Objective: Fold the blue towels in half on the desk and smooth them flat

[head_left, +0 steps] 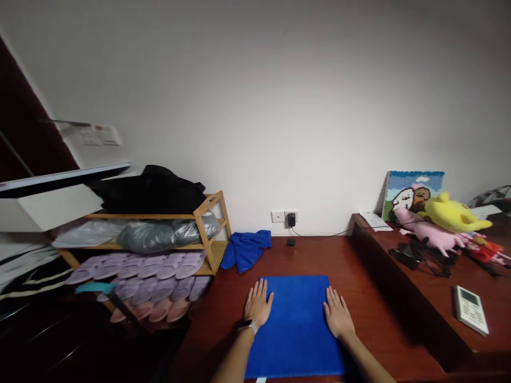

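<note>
A blue cloth [297, 330] lies spread flat on the reddish-brown wooden table [383, 330], a small white tag showing at its near edge. My left hand [258, 304] rests flat over the cloth's left edge, fingers stretched out and pointing away from me, with a watch on the wrist. On the opposite side, my right hand [337, 313] lies flat across the right edge, its fingers extended too. Neither hand grips anything. Beyond the left hand, a second blue cloth [246, 250] sits crumpled near the wall.
To the left stands a wooden rack [215, 234] with slippers [167, 266] and a black bag [154, 191]. A raised ledge [415, 298] on the right bears plush toys [447, 215], cables and a white remote-like device [471, 310]. A black plug [291, 219] sits in the wall outlet.
</note>
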A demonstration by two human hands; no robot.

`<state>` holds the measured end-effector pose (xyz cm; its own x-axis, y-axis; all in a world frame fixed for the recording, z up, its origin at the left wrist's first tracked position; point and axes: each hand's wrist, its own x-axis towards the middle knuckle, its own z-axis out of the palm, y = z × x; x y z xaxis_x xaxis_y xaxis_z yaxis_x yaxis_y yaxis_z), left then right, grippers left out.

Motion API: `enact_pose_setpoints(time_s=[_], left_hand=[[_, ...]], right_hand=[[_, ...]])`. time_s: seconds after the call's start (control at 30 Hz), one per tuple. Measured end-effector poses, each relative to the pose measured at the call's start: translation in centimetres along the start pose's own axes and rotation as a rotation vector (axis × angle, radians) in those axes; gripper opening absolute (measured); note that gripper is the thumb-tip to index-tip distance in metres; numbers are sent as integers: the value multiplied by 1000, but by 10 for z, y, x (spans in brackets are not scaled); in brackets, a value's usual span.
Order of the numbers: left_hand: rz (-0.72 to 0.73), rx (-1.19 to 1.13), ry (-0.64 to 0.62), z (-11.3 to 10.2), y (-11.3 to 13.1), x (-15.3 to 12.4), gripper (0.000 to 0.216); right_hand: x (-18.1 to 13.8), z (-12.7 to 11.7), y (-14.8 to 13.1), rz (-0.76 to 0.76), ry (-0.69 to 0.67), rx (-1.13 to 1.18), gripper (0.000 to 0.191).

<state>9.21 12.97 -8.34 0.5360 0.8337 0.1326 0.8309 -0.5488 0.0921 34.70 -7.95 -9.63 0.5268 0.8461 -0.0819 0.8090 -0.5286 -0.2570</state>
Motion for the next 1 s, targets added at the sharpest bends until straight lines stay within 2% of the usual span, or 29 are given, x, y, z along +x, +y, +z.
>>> enact_pose_setpoints(time_s=[0.1,0.2,0.3,0.37,0.4,0.43,0.5,0.67,0.77,0.9,1.0], left_hand=[[-5,36,25,-14,18,-2,67],[90,-8,71,-20,68,-15,68],[364,-154,33,-9,132,-40,63],[418,-216,-13,3,162,-55,63],[406,-231,-30,9,169,-60,63],[383,-236,-43,14,169,-64,63],[332,-222,-51,18,152,-68,63],[121,-93,-59,5,57,-71,68],[10,-35,-40,-2,20,-75,68],[-22,-7,-16,-5,15,-79,67],[-14,-8,-14,-5,20,-80,68]], right_hand=[[2,0,-1,-5,8,14,70],[3,1,-1,-8,9,7,70],[3,4,1,-15,5,-7,69],[4,6,4,-27,7,-13,69],[4,8,5,-33,9,-14,69],[4,9,6,-38,12,-16,69],[6,12,7,-39,21,-21,70],[6,15,7,-20,30,-35,71],[6,11,4,-8,25,-49,71],[-1,1,-1,17,18,-38,70],[-23,3,-2,16,28,-19,69]])
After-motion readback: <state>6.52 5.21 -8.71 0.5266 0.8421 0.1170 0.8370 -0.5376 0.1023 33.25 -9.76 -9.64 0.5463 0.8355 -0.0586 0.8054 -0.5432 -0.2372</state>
